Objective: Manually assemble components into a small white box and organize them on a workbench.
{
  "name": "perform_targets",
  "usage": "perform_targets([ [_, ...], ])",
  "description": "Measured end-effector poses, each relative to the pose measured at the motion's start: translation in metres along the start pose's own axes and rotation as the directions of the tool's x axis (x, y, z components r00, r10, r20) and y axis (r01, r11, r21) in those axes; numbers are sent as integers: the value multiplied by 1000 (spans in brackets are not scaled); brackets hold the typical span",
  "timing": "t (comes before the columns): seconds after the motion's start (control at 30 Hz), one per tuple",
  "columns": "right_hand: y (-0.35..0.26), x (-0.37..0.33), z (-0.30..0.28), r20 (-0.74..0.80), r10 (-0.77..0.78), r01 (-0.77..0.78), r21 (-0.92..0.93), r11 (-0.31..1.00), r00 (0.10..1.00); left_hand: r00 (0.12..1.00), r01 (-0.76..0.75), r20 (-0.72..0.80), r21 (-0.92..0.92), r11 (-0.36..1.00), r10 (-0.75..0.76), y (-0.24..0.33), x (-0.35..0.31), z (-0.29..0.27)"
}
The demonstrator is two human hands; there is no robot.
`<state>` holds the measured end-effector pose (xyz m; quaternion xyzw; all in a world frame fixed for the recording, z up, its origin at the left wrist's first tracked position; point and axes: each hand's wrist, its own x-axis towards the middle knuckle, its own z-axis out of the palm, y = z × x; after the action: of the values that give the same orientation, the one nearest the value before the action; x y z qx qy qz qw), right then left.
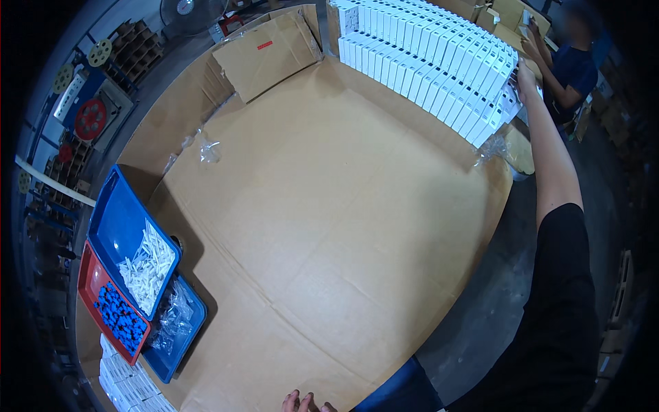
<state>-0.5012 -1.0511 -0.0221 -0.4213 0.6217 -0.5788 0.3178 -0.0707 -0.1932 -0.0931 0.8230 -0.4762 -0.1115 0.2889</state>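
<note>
My right arm stretches far forward along the right side, and my right hand (pixel 528 81) is at the right end of the rows of slim white boxes (pixel 425 75). Its fingers look closed on a white box (pixel 511 103) there, though they are small and partly hidden. The boxes stand on edge, packed side by side in two tiers at the table's far right. Only the fingertips of my left hand (pixel 305 402) show at the lower edge. They are slightly apart over the brown table (pixel 322 226), with nothing seen in them.
At the left, a blue tray (pixel 113 213) holds white sticks, a red tray (pixel 88 268) holds small blue pieces, and another blue tray (pixel 195 323) holds clear plastic bags. White boxes (pixel 127 378) lie below them. Cardboard (pixel 268 55) stands at the far edge. A person (pixel 573 69) works at the far right.
</note>
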Motion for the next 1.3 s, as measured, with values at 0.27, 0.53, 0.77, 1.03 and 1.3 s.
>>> perform_targets([
  [0.27,2,-15,5,82,-65,56,100,993,995,998,-64,24,161,985,61,13,9,-8],
  [0.53,21,3,-2,141,-115,94,144,985,983,1000,-14,0,105,994,14,13,8,-6],
  [0.77,32,3,-5,97,-83,75,80,994,992,999,-34,-14,153,988,37,18,7,-6],
  [1.03,65,-92,-10,-4,-670,629,-340,699,743,997,8,-79,209,978,8,8,4,-6],
  [1.3,34,-479,-83,617,-628,846,-120,520,474,977,-48,-200,114,992,70,-3,-13,-18],
])
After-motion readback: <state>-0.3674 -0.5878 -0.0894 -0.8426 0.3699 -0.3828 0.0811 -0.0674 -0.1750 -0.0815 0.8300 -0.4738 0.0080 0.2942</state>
